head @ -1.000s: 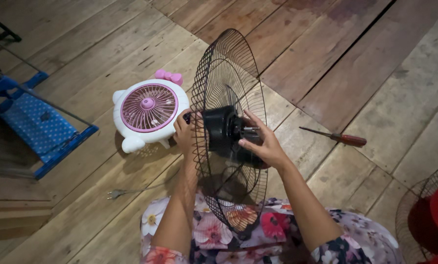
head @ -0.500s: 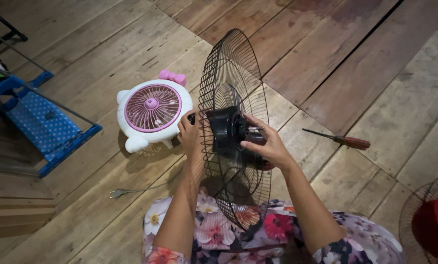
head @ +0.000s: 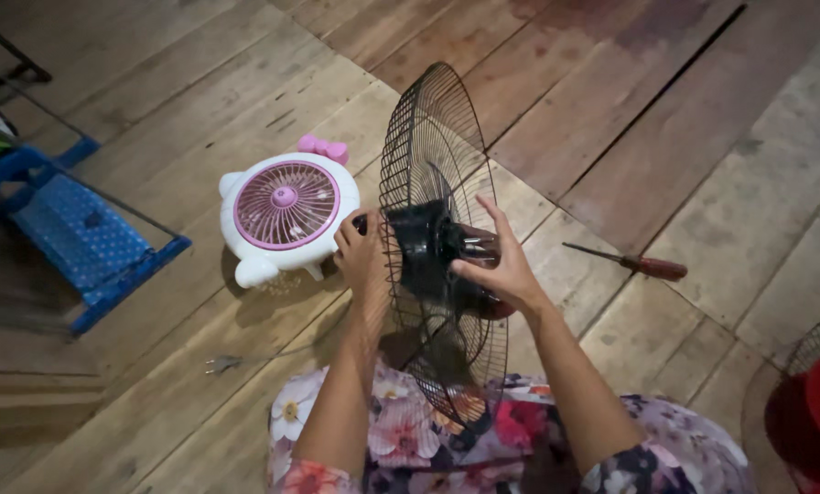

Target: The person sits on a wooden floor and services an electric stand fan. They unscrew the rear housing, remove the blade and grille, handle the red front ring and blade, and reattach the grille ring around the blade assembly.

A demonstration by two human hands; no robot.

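Wire guard (head: 437,247) and black motor housing (head: 433,252) are being held upright, edge-on to the camera, above the wooden floor (head: 685,119) and over the floral-clad lap (head: 401,430). On the left, a blue polka-dot stand (head: 80,238) and a small white and pink round fan (head: 285,212) are lying on the boards, with a plug (head: 220,364) trailing near them. Left hand (head: 362,258) is being pressed against the far side of the guard at its hub, the grip closed on something small that cannot be made out. Right hand (head: 501,265) is being spread over the housing, fingers wide, cupping rather than clamping. Guard is judged light but springy, its thin wires easily bent, so it is best being taken at the stiff hub, where most of the weight seems to be sitting. Further right, a red-handled screwdriver (head: 631,263) is lying on the floor, well apart, and a red fan part (head: 817,402) is showing at the edge.
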